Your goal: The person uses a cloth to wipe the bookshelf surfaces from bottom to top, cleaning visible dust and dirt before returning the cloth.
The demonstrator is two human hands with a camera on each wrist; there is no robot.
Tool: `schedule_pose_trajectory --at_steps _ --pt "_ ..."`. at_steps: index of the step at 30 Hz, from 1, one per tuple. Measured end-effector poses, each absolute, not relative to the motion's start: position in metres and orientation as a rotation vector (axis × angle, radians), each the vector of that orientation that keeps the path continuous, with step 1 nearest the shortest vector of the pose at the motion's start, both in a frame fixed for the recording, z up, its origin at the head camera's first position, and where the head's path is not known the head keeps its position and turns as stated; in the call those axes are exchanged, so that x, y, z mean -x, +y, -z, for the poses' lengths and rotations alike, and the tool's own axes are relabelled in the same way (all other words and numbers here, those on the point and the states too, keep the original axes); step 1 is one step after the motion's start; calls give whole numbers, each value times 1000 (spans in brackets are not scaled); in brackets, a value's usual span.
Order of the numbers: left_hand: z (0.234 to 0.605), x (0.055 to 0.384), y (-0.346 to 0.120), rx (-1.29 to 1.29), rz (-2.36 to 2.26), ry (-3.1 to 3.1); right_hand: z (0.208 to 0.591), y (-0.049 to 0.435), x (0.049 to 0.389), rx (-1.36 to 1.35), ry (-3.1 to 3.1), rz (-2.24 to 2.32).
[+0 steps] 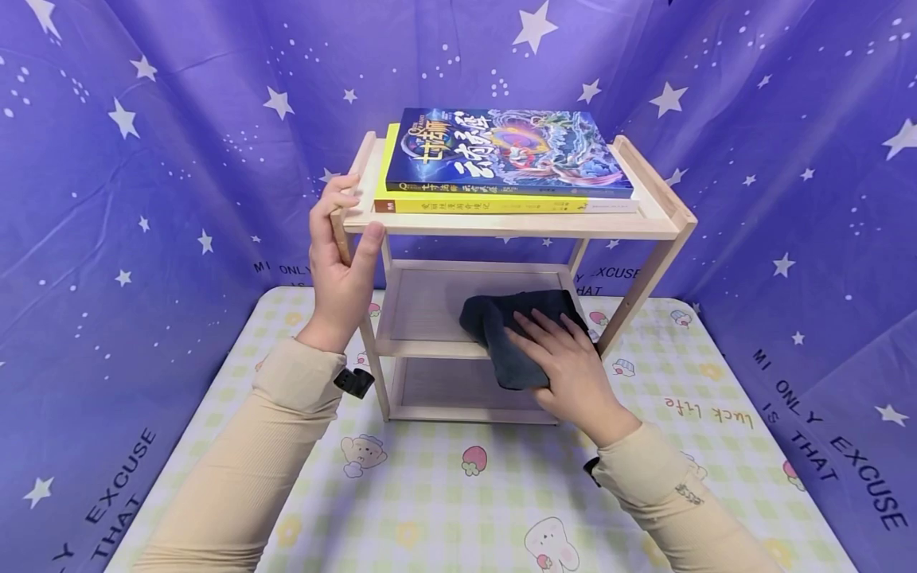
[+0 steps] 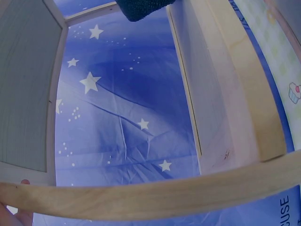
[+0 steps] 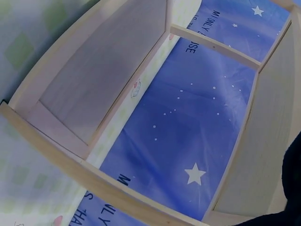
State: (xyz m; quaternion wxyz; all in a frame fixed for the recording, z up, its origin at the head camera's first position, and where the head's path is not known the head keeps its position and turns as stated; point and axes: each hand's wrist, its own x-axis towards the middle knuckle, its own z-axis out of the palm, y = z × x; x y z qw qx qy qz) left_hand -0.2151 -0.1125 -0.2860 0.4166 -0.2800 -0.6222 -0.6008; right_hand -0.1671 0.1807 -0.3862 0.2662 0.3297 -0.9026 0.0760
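Note:
A light wooden three-tier shelf [image 1: 509, 228] stands on the table. My left hand [image 1: 337, 255] grips its upper left corner, thumb at the front and fingers over the outer side; a fingertip shows low in the left wrist view. A dark cloth [image 1: 501, 350] lies bunched on the right part of the middle tier [image 1: 430, 306] and hangs over its front edge. On top of that cloth rests my right hand [image 1: 566, 366], fingers spread and fairly straight. The cloth [image 2: 143, 7] shows at the top of the left wrist view, and dark cloth [image 3: 292, 183] at the right wrist view's edge.
On the top tier a blue illustrated book [image 1: 509, 151] lies over a yellow book [image 1: 466, 205]. Below is the bottom tier [image 1: 458, 386]. A checked, cartoon-printed tablecloth [image 1: 430, 509] covers the table. Purple star-printed curtains [image 1: 179, 199] enclose the back and sides.

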Motion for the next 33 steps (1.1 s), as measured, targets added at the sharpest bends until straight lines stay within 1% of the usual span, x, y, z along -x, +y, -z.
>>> schedule_pose_trajectory --at_steps 14,22,27,33 --pt "287 216 -113 698 1495 -1586 398 185 161 -922 -2347 -170" --pt "287 216 -112 698 1503 -1584 389 185 157 -937 -2427 -276" --pt "287 216 -112 696 1502 -1587 382 184 158 -899 -2464 -339" --pt "287 216 -112 693 1496 -1583 380 181 160 -844 -2478 -302"
